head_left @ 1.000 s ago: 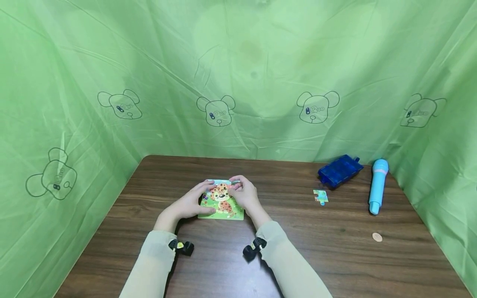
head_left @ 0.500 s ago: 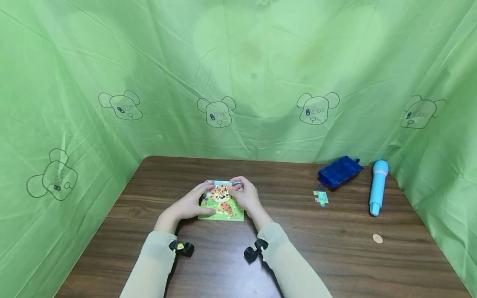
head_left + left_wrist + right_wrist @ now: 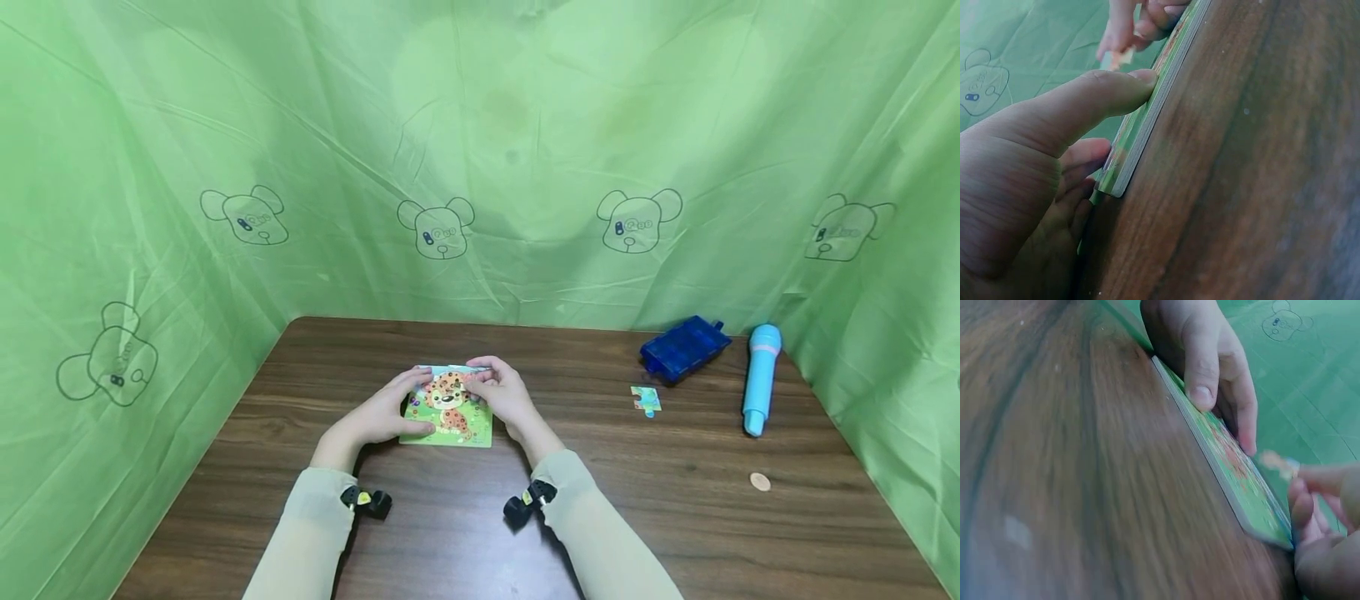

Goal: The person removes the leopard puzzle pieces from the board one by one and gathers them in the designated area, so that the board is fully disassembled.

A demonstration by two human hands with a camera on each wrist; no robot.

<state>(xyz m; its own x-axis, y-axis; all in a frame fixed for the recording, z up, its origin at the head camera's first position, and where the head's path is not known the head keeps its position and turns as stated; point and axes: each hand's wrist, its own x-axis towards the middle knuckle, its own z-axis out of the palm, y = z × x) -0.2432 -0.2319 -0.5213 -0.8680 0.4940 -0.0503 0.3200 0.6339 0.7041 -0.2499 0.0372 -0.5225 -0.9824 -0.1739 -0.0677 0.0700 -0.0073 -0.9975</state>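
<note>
A jigsaw puzzle board [image 3: 472, 432] with a spotted cartoon cub on green lies flat on the table in front of me. My left hand [image 3: 375, 412] spans its left side, thumb pressing on top and fingertips on the far part. At the upper right corner, my right hand [image 3: 506, 398] pinches a small puzzle piece [image 3: 1280, 464] between thumb and fingers. In the right wrist view this piece is blurred and appears raised off the board. The left wrist view also shows the piece [image 3: 1121, 59], beyond my left thumb [image 3: 1104, 94].
To the right lies a loose blue-green puzzle piece [image 3: 647, 400]. Behind it are a dark blue translucent case [image 3: 685, 348] and a light blue toy microphone [image 3: 762, 379]. A pale round disc [image 3: 760, 482] lies nearer. Green curtains [image 3: 517, 167] enclose the wooden table [image 3: 637, 492].
My right hand has shifted slightly to the right over the board's upper right corner. My left hand stays in place on the board.
</note>
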